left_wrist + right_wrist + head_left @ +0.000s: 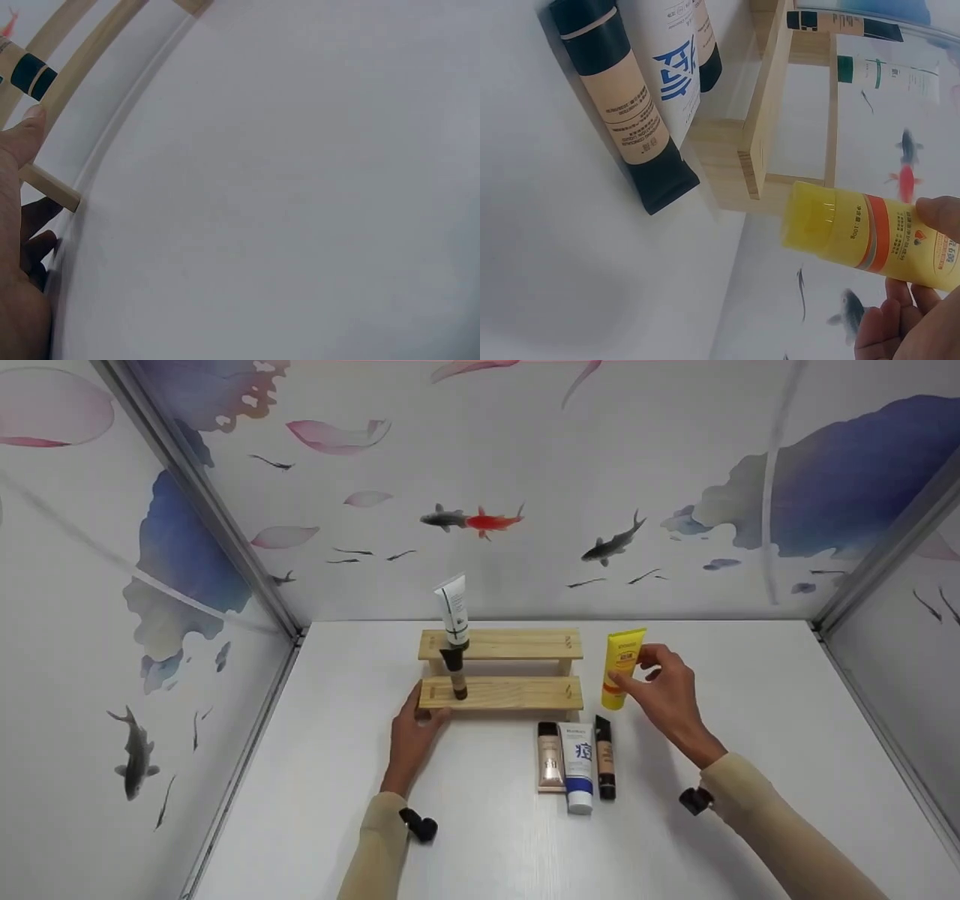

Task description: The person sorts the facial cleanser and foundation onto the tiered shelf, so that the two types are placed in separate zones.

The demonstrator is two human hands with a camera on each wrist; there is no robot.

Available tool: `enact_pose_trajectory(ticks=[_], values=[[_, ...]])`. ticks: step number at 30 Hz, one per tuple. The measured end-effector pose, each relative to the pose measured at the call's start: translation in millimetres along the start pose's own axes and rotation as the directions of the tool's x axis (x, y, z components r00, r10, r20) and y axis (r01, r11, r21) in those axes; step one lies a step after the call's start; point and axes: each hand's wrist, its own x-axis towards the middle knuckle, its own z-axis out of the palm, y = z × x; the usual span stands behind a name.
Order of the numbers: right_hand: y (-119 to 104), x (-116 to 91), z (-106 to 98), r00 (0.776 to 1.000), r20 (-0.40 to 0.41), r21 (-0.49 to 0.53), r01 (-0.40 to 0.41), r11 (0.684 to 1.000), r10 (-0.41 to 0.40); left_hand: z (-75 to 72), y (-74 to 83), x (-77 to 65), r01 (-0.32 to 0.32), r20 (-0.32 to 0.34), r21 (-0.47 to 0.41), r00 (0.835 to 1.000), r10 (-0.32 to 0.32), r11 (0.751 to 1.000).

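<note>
- R hand [666, 690] pinches yellow tube [625, 660] approx. mid-length; L hand [411, 739] grips L end of wooden rack [540, 694], at the lower shelf [502, 687].
- Loc.: yellow tube is just R of the rack, apart from it; can't tell if it touches tabletop [487, 840].
- Step (best guess): setting yellow tube on rack, not yet done; L hand prob. steadies it.
- Next move likely needs a swing L over a bare stretch of lower shelf or upper shelf [517, 644], then down cap-first & release once stable, w/o bumping white tube [454, 611] or dark-ended tube [457, 676], both standing near L end, one per shelf.
- Orientation: yellow cap [808, 217] down, flat end up; long axis near vert., top leaning slightly R in head view.
- Beige tube [550, 761], white-blue tube [577, 757] & tan tube [604, 757] lie side by side on tabletop, nearer the person than rack's R end.
</note>
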Motion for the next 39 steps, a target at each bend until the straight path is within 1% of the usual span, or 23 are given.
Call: enact_pose_trajectory(ticks=[6,13,22,30,39], values=[[-5,5,4,1.0,0.003,0.017,0.008,1.0,-0.008,0.8,0.0,-0.5,0.02,0.006,-0.008,1.0,-0.02,1.0],[-11,13,9,1.0,0.005,0.031,0.031,0.999,-0.031,-0.5,1.3,-0.7,0.015,0.004,-0.017,1.0,-0.015,1.0],[-22,20,19,0.998,0.014,0.054,0.064,0.997,-0.064,-0.1,-1.2,-0.9,0.021,0.012,-0.038,1.0,-0.021,0.999],[-29,27,26,0.996,0.018,0.068,0.083,0.994,-0.084,0.3,2.8,0.1,0.007,0.001,0.01,1.0,-0.007,1.0],[-36,33,35,0.992,0.022,0.075,0.124,0.989,-0.126,0.3,1.6,1.1,0.009,-0.011,0.02,1.0,-0.009,1.0]])
